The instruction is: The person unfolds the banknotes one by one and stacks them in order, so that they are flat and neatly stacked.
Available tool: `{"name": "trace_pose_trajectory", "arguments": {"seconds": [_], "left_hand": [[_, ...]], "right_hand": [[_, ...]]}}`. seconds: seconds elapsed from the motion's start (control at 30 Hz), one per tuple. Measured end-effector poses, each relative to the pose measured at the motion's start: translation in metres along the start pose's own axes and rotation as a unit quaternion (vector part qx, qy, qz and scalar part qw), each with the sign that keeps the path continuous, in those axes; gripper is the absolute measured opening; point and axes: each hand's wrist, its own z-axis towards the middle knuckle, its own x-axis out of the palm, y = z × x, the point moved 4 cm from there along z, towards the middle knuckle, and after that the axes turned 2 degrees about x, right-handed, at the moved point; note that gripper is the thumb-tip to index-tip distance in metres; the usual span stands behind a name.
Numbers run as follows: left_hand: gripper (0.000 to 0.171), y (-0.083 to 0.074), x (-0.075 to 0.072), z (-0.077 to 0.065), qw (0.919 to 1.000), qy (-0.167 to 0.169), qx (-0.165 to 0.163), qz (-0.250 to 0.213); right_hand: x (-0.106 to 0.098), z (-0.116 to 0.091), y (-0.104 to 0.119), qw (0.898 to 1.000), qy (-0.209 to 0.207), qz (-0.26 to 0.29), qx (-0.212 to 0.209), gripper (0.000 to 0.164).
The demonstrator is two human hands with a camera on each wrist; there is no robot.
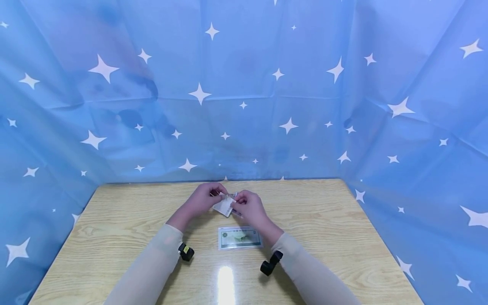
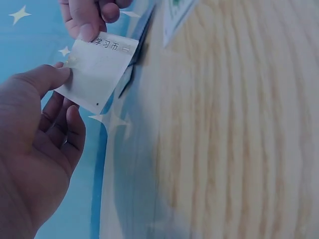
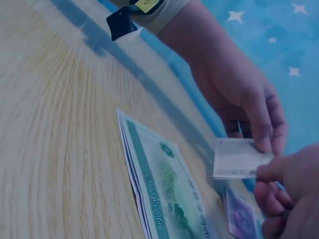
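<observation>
wood-grain table [image 1: 343,228] | bright glare [image 1: 225,284] on it | blue white-starred backdrop [image 1: 244,55] behind

Bill [image 1: 240,242] flat on tabletop [image 1: 324,220]. Paper slip [image 1: 224,206] behind bill's left part, between both hands. Left grip [image 1: 203,199] behind-left of bill; right grip [image 1: 250,208] behind its right half. Second note [image 3: 241,219] also behind bill. Curtain [image 1: 244,123] farthest behind bill.

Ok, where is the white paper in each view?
Head: white paper, below and slightly left of centre.
Left wrist: white paper, upper left.
Right wrist: white paper, lower right.
Shared landmark: the green note, in all three, cut off at the left wrist picture's top edge.
</observation>
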Motion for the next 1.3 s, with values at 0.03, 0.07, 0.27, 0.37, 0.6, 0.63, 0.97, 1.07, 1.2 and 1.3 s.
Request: {"name": "trace_pose_trajectory", "arguments": {"seconds": [0.03, 0.07, 0.27, 0.37, 0.6, 0.63, 0.97, 1.07, 1.2, 1.3], "left_hand": [[0.015, -0.001, -0.001, -0.001, 1.0000, -0.003, -0.002, -0.006], [0.015, -0.002, -0.001, -0.001, 0.9999, -0.006, -0.004, -0.011], [0.013, -0.008, -0.004, -0.005, 0.9979, -0.024, -0.015, -0.058], [0.013, -0.009, -0.007, -0.007, 0.9950, -0.041, -0.020, -0.089], [0.016, -0.012, -0.010, -0.007, 0.9881, -0.072, -0.014, -0.135], [0.017, -0.012, -0.010, -0.007, 0.9876, -0.073, -0.013, -0.138], [0.016, -0.012, -0.008, -0.015, 0.9898, -0.064, -0.015, -0.126], [0.015, -0.011, -0.004, -0.018, 0.9898, -0.061, -0.023, -0.127], [0.014, -0.012, 0.001, -0.023, 0.9897, -0.049, -0.030, -0.131], [0.012, -0.012, 0.005, -0.026, 0.9901, -0.040, -0.025, -0.132]], "right_hand": [[0.000, 0.000, 0.000, 1.000, 0.000, 0.008, 0.001, 0.011], [-0.001, -0.001, 0.001, 1.000, 0.000, 0.017, 0.001, 0.012], [-0.002, -0.005, 0.001, 0.998, 0.011, 0.065, 0.007, 0.012], [-0.001, -0.007, -0.002, 0.997, 0.017, 0.080, 0.009, 0.012], [0.005, -0.011, -0.004, 0.992, 0.022, 0.124, 0.011, 0.011], [0.005, -0.011, -0.004, 0.992, 0.021, 0.127, 0.012, 0.011], [-0.006, -0.014, -0.001, 0.992, -0.002, 0.127, 0.000, 0.008], [-0.012, -0.014, 0.001, 0.993, -0.016, 0.118, -0.004, 0.008], [-0.020, -0.014, 0.005, 0.993, -0.035, 0.111, -0.010, 0.011], [-0.024, -0.014, 0.006, 0.993, -0.044, 0.113, -0.014, 0.012]]}}
